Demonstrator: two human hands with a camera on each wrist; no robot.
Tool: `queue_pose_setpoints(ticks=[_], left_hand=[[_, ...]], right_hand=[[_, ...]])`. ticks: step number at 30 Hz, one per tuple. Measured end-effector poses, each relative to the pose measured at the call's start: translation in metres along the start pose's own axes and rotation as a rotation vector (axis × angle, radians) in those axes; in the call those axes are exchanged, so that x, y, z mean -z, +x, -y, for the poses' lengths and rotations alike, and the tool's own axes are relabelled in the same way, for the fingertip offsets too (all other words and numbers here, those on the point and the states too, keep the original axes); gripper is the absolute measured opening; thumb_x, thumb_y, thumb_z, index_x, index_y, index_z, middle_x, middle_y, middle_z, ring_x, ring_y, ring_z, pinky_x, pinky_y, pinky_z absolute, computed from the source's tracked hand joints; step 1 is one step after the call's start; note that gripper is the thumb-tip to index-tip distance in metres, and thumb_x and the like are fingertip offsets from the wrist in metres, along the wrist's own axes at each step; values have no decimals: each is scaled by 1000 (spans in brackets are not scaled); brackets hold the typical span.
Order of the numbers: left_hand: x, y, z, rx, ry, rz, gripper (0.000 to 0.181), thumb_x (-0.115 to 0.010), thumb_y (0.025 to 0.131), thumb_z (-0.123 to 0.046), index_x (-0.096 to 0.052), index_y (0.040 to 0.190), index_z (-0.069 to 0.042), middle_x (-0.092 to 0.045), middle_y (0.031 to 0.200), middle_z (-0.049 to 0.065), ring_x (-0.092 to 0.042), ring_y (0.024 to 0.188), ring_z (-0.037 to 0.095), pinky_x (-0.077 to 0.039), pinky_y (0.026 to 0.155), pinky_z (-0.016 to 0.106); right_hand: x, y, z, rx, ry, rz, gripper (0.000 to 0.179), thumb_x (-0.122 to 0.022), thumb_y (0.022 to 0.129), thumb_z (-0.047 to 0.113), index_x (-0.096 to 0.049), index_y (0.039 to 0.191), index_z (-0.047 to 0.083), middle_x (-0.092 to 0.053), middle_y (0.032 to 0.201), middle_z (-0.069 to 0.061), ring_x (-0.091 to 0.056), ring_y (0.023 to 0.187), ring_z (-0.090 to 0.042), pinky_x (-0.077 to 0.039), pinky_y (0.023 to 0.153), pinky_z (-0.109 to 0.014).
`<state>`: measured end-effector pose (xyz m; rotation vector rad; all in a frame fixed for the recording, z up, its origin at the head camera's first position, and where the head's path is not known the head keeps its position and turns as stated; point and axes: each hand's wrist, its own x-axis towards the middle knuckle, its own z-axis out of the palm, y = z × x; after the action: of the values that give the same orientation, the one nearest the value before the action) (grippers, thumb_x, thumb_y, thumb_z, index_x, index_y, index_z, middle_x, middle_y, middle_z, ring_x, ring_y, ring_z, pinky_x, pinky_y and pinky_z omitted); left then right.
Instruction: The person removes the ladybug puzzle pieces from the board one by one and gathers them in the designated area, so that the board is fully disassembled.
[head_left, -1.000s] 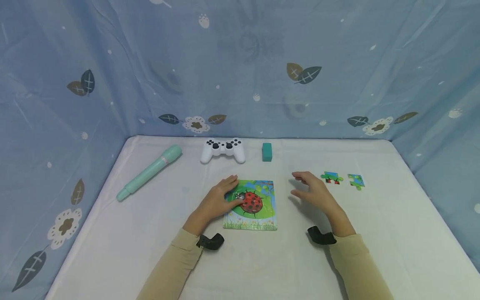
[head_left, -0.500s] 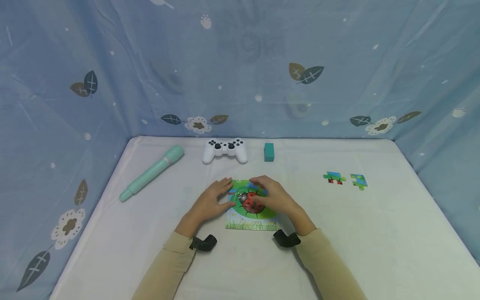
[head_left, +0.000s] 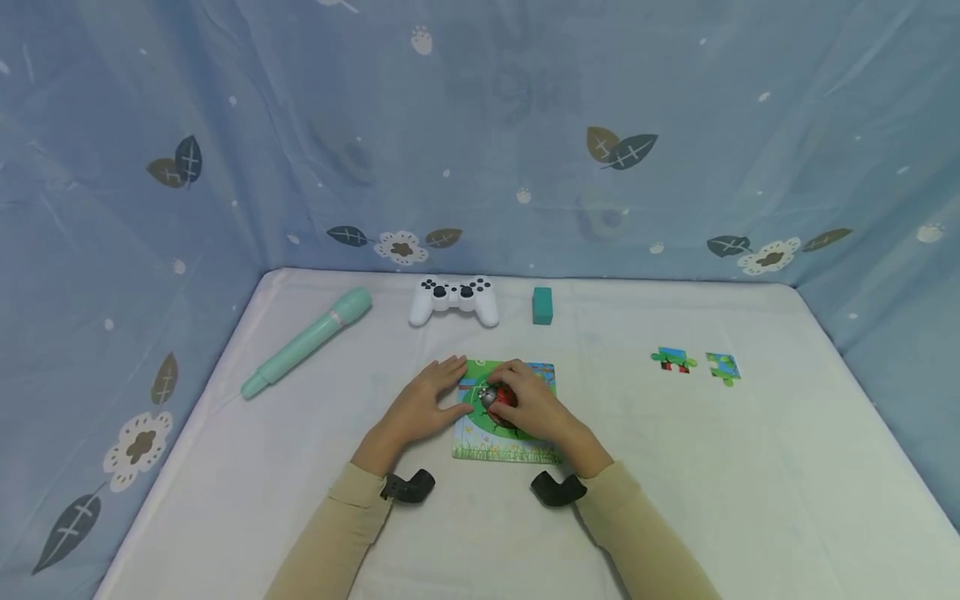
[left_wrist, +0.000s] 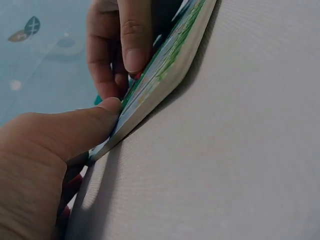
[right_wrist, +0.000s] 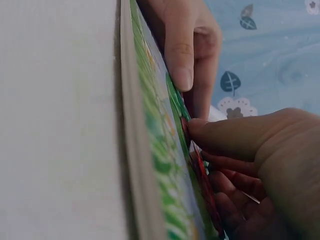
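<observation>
A square jigsaw puzzle with a red ladybug on green lies flat at the middle of the table. My left hand holds its left side, thumb on top and fingers along the edge. In the left wrist view the left thumb rests on the puzzle's border. My right hand is over the ladybug, thumb and fingertips curled together on a red piece at the puzzle's surface. The palm side hides most of the contact. Two loose puzzle pieces, one with red spots and a corner piece, lie to the right.
A white game controller lies at the back beside a teal block. At the back left is a mint-green tube with a thick head. A blue patterned curtain borders the white table.
My right hand has moved left from beside the puzzle onto the ladybug, and its fingers have drawn together. My left hand has shifted slightly outward to the puzzle's left edge.
</observation>
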<state>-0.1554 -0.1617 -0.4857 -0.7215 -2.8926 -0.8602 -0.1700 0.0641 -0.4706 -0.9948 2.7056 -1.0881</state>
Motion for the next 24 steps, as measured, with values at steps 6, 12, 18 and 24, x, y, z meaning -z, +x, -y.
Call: queue_pose_setpoints(ticks=[6,12,18,24], left_hand=[[0,1,1,-9,-2,4,71,-66,86,-43,-44,141,-4,-40,149,5,-34,140,24,-21,120,39],[1,1,0,3,-4,13,71,-67,86,-43,-44,141,-5,-39,150,5,-33,140,24,-21,120,39],[2,1,-1,0,1,20,71,-67,86,-42,-44,141,-5,-40,149,5,-33,140,24,-20,121,38],[1,1,0,-13,18,30,71,-65,87,-42,-42,142,-4,-38,150,5,-32,141,23,-19,121,39]], right_hand=[[-3,0,-2,1,12,-16,31,-70,86,13,-61,113,1,-51,121,-13,-53,109,-26,-51,93,-42],[-6,-1,-1,-19,43,-29,28,-69,85,12,-60,110,3,-47,119,-14,-50,104,-24,-51,89,-41],[-7,0,-1,-43,64,-36,27,-69,85,10,-58,109,4,-45,119,-14,-48,101,-24,-50,86,-38],[-7,1,-2,-46,76,-46,27,-71,84,11,-58,107,4,-42,121,-14,-49,104,-25,-50,90,-40]])
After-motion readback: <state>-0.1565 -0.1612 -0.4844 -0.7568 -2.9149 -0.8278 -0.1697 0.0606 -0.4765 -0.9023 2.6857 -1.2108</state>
